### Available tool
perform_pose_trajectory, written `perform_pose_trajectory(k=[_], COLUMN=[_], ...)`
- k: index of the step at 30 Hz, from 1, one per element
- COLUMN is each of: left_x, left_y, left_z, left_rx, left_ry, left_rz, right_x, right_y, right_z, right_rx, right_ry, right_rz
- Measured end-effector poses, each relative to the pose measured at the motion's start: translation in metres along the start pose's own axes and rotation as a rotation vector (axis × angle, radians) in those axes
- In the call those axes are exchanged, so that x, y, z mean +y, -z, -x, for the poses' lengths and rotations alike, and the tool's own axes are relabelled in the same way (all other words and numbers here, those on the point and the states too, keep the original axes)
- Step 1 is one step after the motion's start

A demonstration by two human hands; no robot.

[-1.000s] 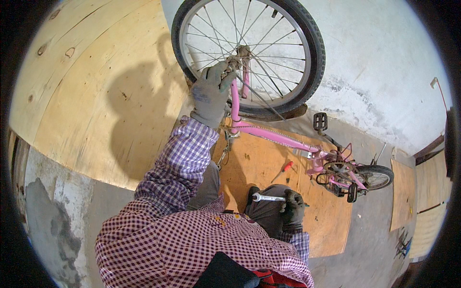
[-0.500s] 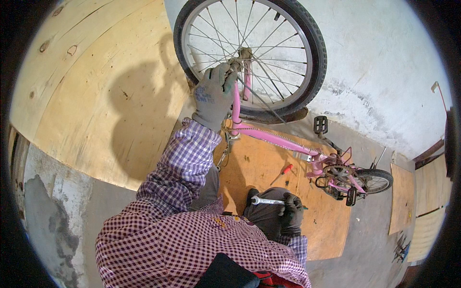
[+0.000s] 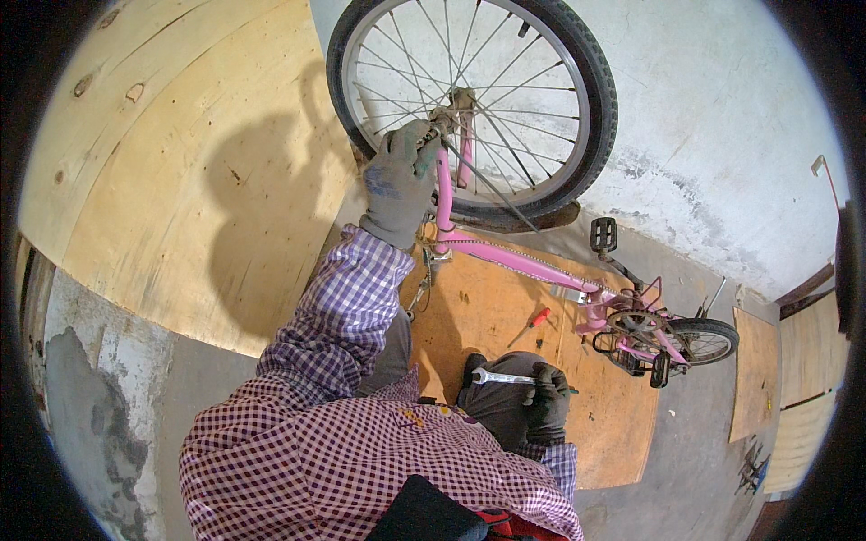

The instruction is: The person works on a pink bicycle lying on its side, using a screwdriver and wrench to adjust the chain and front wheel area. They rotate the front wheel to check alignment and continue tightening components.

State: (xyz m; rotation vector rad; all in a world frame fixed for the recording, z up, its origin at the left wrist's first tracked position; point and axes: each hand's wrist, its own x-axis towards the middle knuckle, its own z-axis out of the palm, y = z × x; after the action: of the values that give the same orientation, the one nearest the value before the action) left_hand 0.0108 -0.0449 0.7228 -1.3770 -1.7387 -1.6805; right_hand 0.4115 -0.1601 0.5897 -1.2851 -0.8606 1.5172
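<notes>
My left hand point(image 3: 397, 185), in a grey work glove, reaches up to the near end of the wheel's hub point(image 3: 442, 117). Its fingers are closed round the axle end, where a nut or washer is partly hidden by them. The spoked bicycle wheel point(image 3: 591, 59) stands in the pink fork point(image 3: 444, 189) of an upside-down bicycle. My right hand point(image 3: 547, 401), gloved too, rests by my knee, closed on a wrench point(image 3: 496, 377). The silver jaw of the wrench points left across the grey trouser leg.
A red-handled screwdriver point(image 3: 539, 317) lies on the orange board point(image 3: 442, 334) under the bicycle. The pink frame point(image 3: 514, 260) runs right to the chainring, pedals and smaller-looking other wheel point(image 3: 713, 343). A plywood panel point(image 3: 162, 180) stands at left, a stained white wall point(image 3: 704, 117) behind.
The fingers of my left hand have shifted and curled slightly at the axle end. The near wheel has moved a touch to the right. My right hand and the wrench stay put.
</notes>
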Motion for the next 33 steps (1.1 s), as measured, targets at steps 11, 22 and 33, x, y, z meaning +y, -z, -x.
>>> perform_pose_trajectory(k=[11,22,33], left_x=[0.004,0.028,0.049], left_y=[0.007,-0.016,-0.125], left_z=[0.032,0.061,0.13], left_rx=[-0.128,-0.616,-0.777], left_ry=[0.18,0.685,0.846], left_rz=[0.531,1.538,1.503], right_x=[0.001,-0.013,-0.057], right_y=[0.003,0.03,0.052], right_z=[0.001,-0.06,-0.158], right_rx=[0.014,-0.004,0.059], right_ry=[0.115,-0.018,-0.031], right_rz=[0.194,-0.08,-0.352])
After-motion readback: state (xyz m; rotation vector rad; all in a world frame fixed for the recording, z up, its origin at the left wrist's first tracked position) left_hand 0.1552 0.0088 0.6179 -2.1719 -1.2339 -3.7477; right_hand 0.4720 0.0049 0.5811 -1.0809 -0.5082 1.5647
